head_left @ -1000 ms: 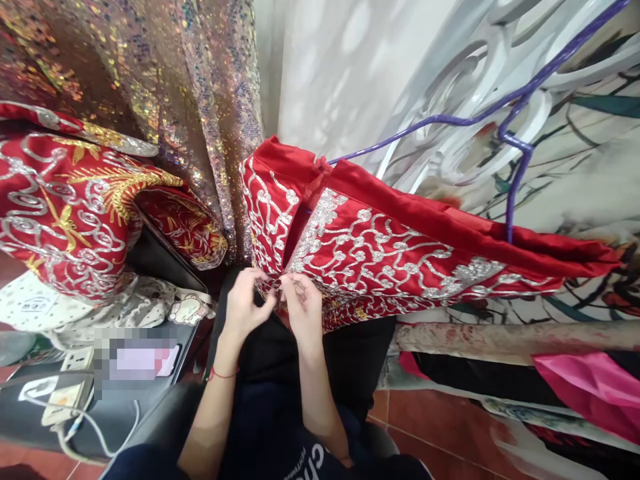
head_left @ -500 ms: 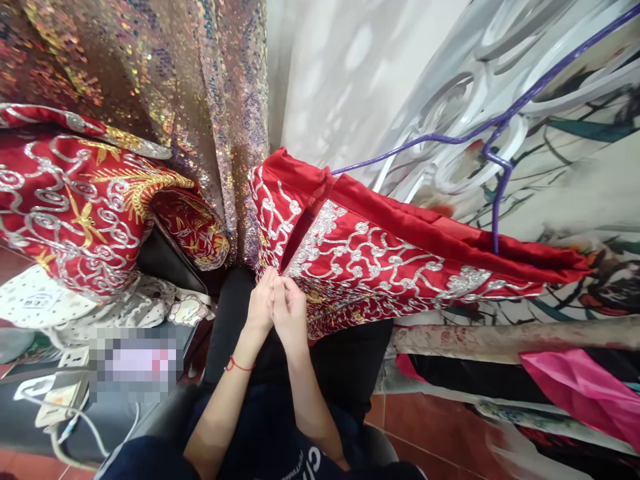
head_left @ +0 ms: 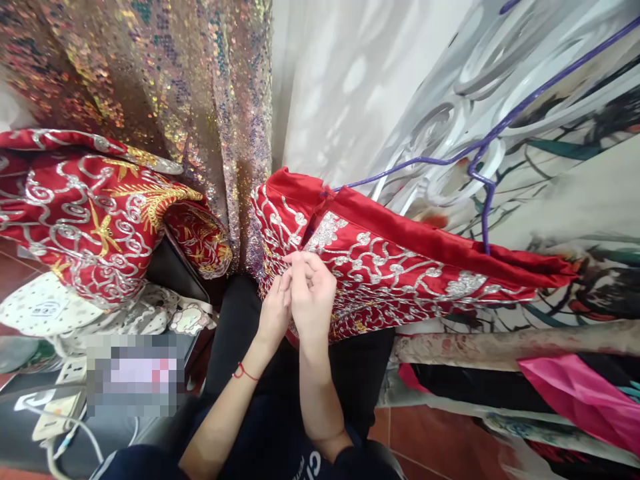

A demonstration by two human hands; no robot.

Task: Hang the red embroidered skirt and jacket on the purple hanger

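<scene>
A red garment [head_left: 400, 257] with silver embroidery hangs sideways on a purple hanger [head_left: 480, 157] in the middle of the view. My left hand [head_left: 275, 313] and my right hand [head_left: 313, 293] meet at its front opening, fingers pinched on the two embroidered edges. A red thread bracelet circles my left wrist. What the fingertips grip exactly is hidden between the hands.
A second red embroidered garment [head_left: 85, 213] is piled at the left over a sequin curtain [head_left: 165, 80]. White ornate metalwork [head_left: 450, 100] stands behind the hanger. A power strip [head_left: 55, 407] with cables lies lower left. Pink cloth [head_left: 580, 393] and folded fabrics lie at the right on red tiles.
Both hands have moved up along the garment's front opening and closed together. The view has tilted slightly, so the garment sits lower in frame.
</scene>
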